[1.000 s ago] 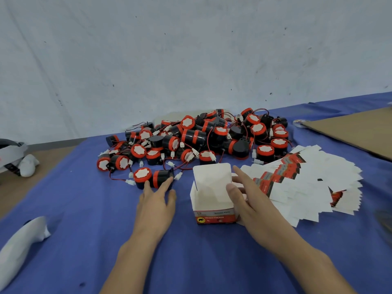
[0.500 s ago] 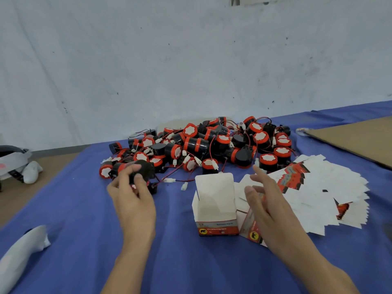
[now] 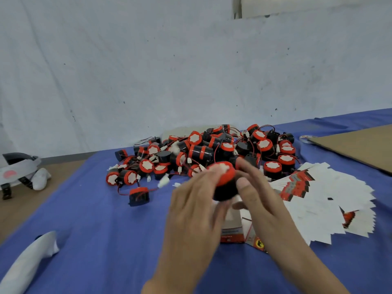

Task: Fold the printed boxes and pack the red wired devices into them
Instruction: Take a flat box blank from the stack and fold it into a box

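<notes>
Both hands meet in front of the person, above the blue cloth (image 3: 89, 225) that covers the table. The left hand (image 3: 197, 206) holds one device (image 3: 225, 183), a black drum with a red cap, its fingers wrapped over the cap's rim. The right hand (image 3: 262, 200) is against the device's other side, thumb on the black body and fingers stretched out nearly straight. Motion blur prevents telling whether this hand grips or only touches.

The device is held in the air directly over a folded box (image 3: 232, 229), which stands on the cloth with its top hidden behind the hands. A heap of devices (image 3: 203, 151) with red wires lies behind, near the wall. One loose device (image 3: 139, 195) sits apart, left of the hands. A fanned pile of flat boxes (image 3: 322, 200) lies to the right, touching the folded box. A cardboard sheet (image 3: 360, 145) lies at far right.
</notes>
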A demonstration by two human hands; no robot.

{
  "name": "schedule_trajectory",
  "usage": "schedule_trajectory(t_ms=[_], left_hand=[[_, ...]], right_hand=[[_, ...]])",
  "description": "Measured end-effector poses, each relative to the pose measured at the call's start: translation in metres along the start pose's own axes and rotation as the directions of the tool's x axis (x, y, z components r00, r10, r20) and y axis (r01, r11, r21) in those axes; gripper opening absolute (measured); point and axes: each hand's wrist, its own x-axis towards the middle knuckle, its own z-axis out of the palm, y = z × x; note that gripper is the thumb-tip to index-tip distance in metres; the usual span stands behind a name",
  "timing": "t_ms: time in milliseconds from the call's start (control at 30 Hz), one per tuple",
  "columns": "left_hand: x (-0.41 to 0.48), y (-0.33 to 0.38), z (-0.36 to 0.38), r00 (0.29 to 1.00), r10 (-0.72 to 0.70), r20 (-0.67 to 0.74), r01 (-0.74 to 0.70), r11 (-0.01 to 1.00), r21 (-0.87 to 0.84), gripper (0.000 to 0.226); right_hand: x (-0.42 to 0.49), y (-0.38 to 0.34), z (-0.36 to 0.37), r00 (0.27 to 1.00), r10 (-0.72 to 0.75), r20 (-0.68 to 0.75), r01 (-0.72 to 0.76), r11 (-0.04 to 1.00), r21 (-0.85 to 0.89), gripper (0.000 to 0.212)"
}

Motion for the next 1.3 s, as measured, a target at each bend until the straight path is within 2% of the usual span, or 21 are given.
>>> schedule_trajectory(t_ms=[67, 167, 233, 300, 367, 467, 533, 600, 700, 767, 867, 967, 1033, 1167, 1300], left_hand=[[-0.005, 0.006, 0.007, 0.999, 0.05, 0.019, -0.05, 0.999, -0.005, 0.046], [-0.008, 0.007, 0.008, 0.998, 0.048, 0.037, -0.047, 0.998, -0.042, 0.054], [-0.008, 0.005, 0.003, 0.998, -0.034, 0.058, 0.041, 0.993, -0.113, 0.056], [-0.008, 0.002, -0.002, 0.985, -0.15, 0.085, 0.162, 0.975, -0.154, 0.054], [-0.009, -0.002, -0.002, 0.979, -0.181, 0.098, 0.189, 0.979, -0.078, 0.047], [-0.008, -0.011, 0.001, 0.994, -0.072, 0.081, 0.058, 0.985, 0.16, 0.035], [-0.009, -0.018, 0.001, 0.998, -0.016, 0.053, 0.001, 0.965, 0.262, 0.028], [-0.011, -0.022, 0.001, 0.999, -0.016, 0.029, 0.008, 0.96, 0.279, 0.028], [-0.01, -0.023, 0.003, 0.999, -0.044, -0.02, 0.047, 0.959, 0.281, 0.039], [-0.009, -0.023, 0.006, 0.997, -0.045, -0.064, 0.059, 0.971, 0.232, 0.039], [-0.008, -0.018, 0.008, 0.996, -0.048, -0.076, 0.057, 0.991, 0.123, 0.033], [-0.007, -0.01, 0.006, 0.997, -0.053, -0.064, 0.056, 0.998, 0.043, 0.031], [-0.006, -0.007, 0.005, 0.991, -0.115, -0.064, 0.115, 0.993, -0.004, 0.03], [-0.006, -0.001, 0.004, 0.98, -0.18, -0.09, 0.173, 0.982, -0.075, 0.024], [-0.006, 0.005, 0.005, 0.977, -0.209, -0.053, 0.203, 0.975, -0.089, 0.022]], right_hand=[[0.0, -0.001, 0.004, 0.999, 0.01, 0.05, -0.011, 1.0, 0.017, 0.031], [0.001, 0.002, 0.002, 0.999, 0.013, 0.041, -0.013, 1.0, 0.007, 0.03], [0.002, 0.002, -0.004, 0.998, 0.041, 0.038, -0.043, 0.997, 0.063, 0.029], [0.005, 0.003, -0.011, 0.997, 0.073, 0.03, -0.076, 0.989, 0.125, 0.039], [0.008, 0.004, -0.018, 0.993, 0.103, 0.053, -0.111, 0.975, 0.193, 0.043], [0.01, 0.003, -0.023, 0.987, 0.11, 0.115, -0.133, 0.966, 0.221, 0.042], [0.009, 0.001, -0.024, 0.987, 0.101, 0.128, -0.121, 0.979, 0.162, 0.043], [0.006, -0.002, -0.024, 0.988, 0.086, 0.127, -0.096, 0.993, 0.074, 0.049], [0.001, -0.002, -0.02, 0.985, 0.071, 0.155, -0.042, 0.982, -0.186, 0.055], [-0.001, 0.0, -0.014, 0.985, 0.063, 0.158, -0.006, 0.941, -0.337, 0.06], [-0.003, 0.006, -0.008, 0.988, 0.029, 0.153, 0.044, 0.891, -0.452, 0.085], [-0.004, 0.009, -0.006, 0.982, -0.022, 0.187, 0.133, 0.784, -0.607, 0.097], [-0.006, 0.011, -0.004, 0.983, -0.091, 0.159, 0.171, 0.764, -0.622, 0.091], [-0.007, 0.009, 0.001, 0.982, -0.185, -0.025, 0.147, 0.85, -0.506, 0.073], [-0.004, 0.005, 0.003, 0.966, -0.156, -0.206, 0.091, 0.951, -0.294, 0.06]])
